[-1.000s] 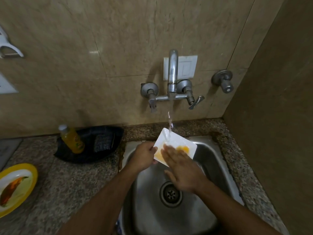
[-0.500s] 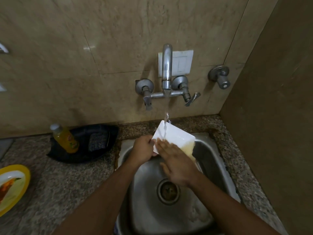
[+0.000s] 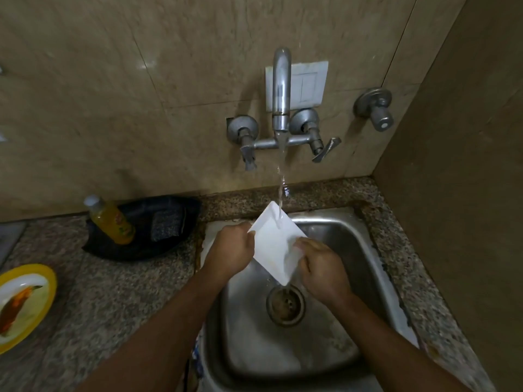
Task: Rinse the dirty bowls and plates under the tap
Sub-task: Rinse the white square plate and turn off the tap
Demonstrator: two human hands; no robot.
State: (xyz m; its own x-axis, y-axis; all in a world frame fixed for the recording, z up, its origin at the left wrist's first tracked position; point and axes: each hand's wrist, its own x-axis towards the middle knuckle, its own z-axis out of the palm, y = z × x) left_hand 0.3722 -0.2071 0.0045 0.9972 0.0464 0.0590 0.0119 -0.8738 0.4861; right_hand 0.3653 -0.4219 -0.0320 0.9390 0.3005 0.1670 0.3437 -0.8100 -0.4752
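A white square plate [image 3: 273,244] is held tilted over the steel sink [image 3: 348,236], its face now white. Water runs from the wall tap [image 3: 281,94] onto the plate's upper corner and drips off its lower corner toward the drain [image 3: 285,305]. My left hand [image 3: 230,248] grips the plate's left edge. My right hand [image 3: 322,268] grips its right edge, fingers on the face. A yellow-rimmed plate [image 3: 24,304] with orange and dark food residue lies on the counter at far left.
A black tray [image 3: 167,244] behind the sink's left side holds a yellow liquid bottle [image 3: 111,220] and a dark scrub pad [image 3: 167,223]. Granite counter [image 3: 113,306] surrounds the sink. A second wall valve [image 3: 375,107] sits right of the tap; a side wall rises close on the right.
The orange stain seen on the plate a second ago is gone. My right hand slid from the plate's face to its right edge, and the plate now hangs more steeply.
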